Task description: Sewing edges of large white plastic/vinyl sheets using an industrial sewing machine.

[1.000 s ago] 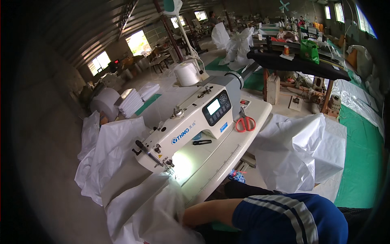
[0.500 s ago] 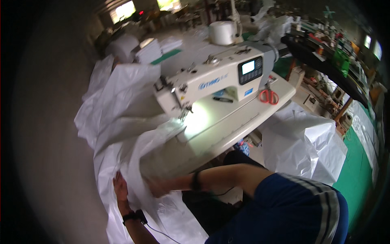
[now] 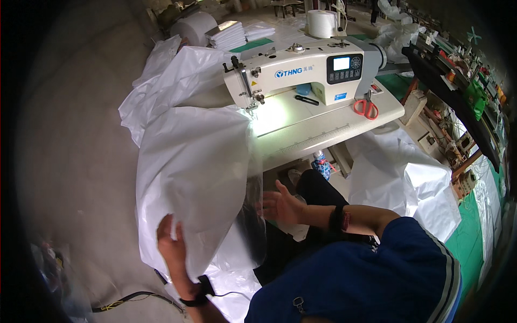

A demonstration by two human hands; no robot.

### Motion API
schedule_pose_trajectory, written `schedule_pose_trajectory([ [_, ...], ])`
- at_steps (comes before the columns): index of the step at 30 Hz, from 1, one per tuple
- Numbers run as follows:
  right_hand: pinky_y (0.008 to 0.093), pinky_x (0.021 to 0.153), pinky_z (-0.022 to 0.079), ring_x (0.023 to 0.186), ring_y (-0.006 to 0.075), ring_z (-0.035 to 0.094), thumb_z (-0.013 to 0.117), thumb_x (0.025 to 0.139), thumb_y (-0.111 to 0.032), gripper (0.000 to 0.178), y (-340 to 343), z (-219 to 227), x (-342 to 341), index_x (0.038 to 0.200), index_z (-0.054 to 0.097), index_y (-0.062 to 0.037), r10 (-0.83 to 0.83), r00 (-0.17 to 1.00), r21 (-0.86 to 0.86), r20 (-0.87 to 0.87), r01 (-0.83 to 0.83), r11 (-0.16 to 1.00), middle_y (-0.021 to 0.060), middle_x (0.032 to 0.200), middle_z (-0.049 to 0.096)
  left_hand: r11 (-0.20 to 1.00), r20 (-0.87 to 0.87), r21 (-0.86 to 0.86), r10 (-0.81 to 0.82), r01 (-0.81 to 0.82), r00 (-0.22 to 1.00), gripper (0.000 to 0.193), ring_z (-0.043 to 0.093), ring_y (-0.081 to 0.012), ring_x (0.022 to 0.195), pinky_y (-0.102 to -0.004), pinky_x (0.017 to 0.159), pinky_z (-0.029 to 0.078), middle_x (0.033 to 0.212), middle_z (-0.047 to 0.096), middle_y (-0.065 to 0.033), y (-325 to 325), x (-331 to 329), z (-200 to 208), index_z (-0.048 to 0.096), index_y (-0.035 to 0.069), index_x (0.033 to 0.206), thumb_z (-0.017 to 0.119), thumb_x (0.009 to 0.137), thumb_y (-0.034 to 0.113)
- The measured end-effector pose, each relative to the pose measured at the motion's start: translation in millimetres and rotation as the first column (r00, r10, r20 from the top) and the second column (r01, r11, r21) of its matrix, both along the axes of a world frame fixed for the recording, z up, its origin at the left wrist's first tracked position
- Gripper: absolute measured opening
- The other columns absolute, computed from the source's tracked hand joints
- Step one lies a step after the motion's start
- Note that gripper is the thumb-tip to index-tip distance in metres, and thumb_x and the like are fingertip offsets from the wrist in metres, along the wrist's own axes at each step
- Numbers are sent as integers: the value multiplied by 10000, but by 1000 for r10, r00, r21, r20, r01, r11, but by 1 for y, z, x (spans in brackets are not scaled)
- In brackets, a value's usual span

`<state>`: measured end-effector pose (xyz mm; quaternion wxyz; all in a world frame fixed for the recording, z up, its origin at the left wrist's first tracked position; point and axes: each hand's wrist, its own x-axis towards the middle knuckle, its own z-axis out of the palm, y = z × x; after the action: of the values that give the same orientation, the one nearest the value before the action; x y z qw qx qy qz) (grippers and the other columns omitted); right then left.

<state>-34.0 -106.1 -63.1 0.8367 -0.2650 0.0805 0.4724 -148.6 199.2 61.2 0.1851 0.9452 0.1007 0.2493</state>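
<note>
A large white plastic sheet [image 3: 194,156] hangs over the front left of the sewing table, its upper edge running to the needle area of a white sewing machine [image 3: 291,70]. My left hand [image 3: 171,239] rests against the sheet's lower left part, fingers and thumb apart. Nearer the middle, my right hand [image 3: 283,205] is spread beside a see-through edge [image 3: 254,215] of the material. Its fingertips meet that edge or lie just behind it; I cannot tell which. Neither hand grips anything that I can see.
Red-handled scissors [image 3: 366,109] and a small black tool [image 3: 307,100] lie on the sewing table [image 3: 318,137]. A heap of white sheeting [image 3: 404,183] stands at the right. Folded white stacks [image 3: 226,36] and a large white spool [image 3: 322,24] are behind the machine. A black cable [image 3: 140,294] crosses the floor.
My right hand has moved right, away from the left hand, and its fingers have spread. The sheet now billows out broad and smooth, where it was bunched before. The view has shifted too.
</note>
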Motion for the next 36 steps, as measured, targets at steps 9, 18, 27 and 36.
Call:
schedule_pose_trajectory([
  [9, 219, 516, 370, 599, 66, 457, 588, 846, -181, 145, 19, 28, -31, 856, 607, -38, 78, 843, -258, 532, 74, 963, -7, 665, 526, 876, 62, 474, 75, -96, 995, 434, 476, -302, 1012, -461, 896, 345, 1086, 504, -126, -139, 27, -27, 480, 46, 1159, 584, 743, 108],
  [18, 228, 727, 433, 810, 103, 559, 604, 814, -177, 182, 10, 40, -33, 905, 630, -21, 110, 743, -284, 660, 112, 952, 29, 838, 620, 978, 213, 197, -106, 63, 971, 106, 570, -345, 734, -376, 650, 477, 868, 542, -154, -89, 8, 22, 585, -10, 900, 526, 812, -20],
  [27, 291, 783, 489, 802, 146, 600, 515, 898, -137, 162, 61, 86, -65, 925, 560, 16, 46, 662, 32, 748, -105, 994, 71, 823, 589, 985, -274, -15, -169, 171, 947, 213, 579, -285, 701, -316, 627, 457, 814, 586, -171, -98, 0, 55, 588, -18, 880, 628, 809, 178],
  [36, 290, 724, 491, 786, 157, 595, 508, 896, -147, 141, 127, 77, -103, 942, 523, -15, 67, 443, 0, 894, -150, 989, 75, 850, 577, 791, -435, -604, -434, 102, 789, 219, 479, -93, 634, -247, 578, 417, 673, 534, -12, -63, 9, 43, 571, -7, 902, 603, 823, 195],
])
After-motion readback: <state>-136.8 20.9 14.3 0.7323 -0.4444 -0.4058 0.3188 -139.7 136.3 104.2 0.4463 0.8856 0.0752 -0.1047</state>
